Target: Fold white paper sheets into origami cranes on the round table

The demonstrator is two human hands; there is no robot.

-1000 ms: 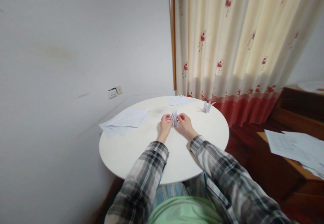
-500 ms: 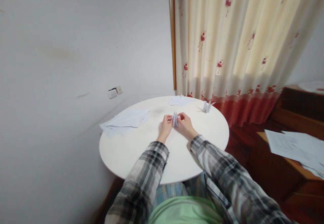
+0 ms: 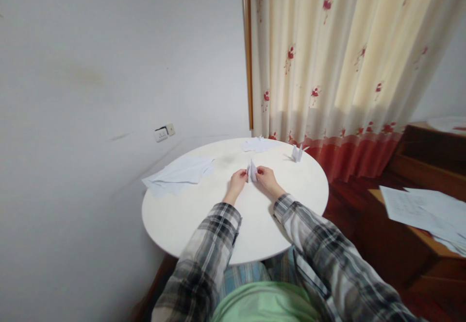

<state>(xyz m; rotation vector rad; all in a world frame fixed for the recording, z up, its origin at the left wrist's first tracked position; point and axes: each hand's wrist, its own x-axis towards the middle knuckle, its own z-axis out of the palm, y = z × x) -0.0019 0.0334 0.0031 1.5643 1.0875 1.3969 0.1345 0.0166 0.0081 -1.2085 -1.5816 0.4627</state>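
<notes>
A small piece of folded white paper [image 3: 251,170], with a pointed top and several layers, is held upright between my two hands over the middle of the round white table [image 3: 189,220]. My left hand [image 3: 238,180] pinches its left side with thumb and fingers. On the opposite side my right hand [image 3: 267,178] grips the right edge the same way. The finer folds are too small to make out. Beyond my right hand, near the table's far right edge, stands a folded white paper figure [image 3: 297,153] with pointed tips.
Loose white sheets [image 3: 180,172] lie at the table's left side, partly over the edge. More paper scraps [image 3: 257,144] are at the back. A wall socket [image 3: 160,134] is on the left; a flowered curtain [image 3: 309,69] hangs behind. Printed papers [image 3: 422,212] rest on wooden furniture [image 3: 407,259] at right.
The folded paper has turned slightly and shows a broader, pointed face. My left fingers have shifted lower along its side; my right hand has barely moved.
</notes>
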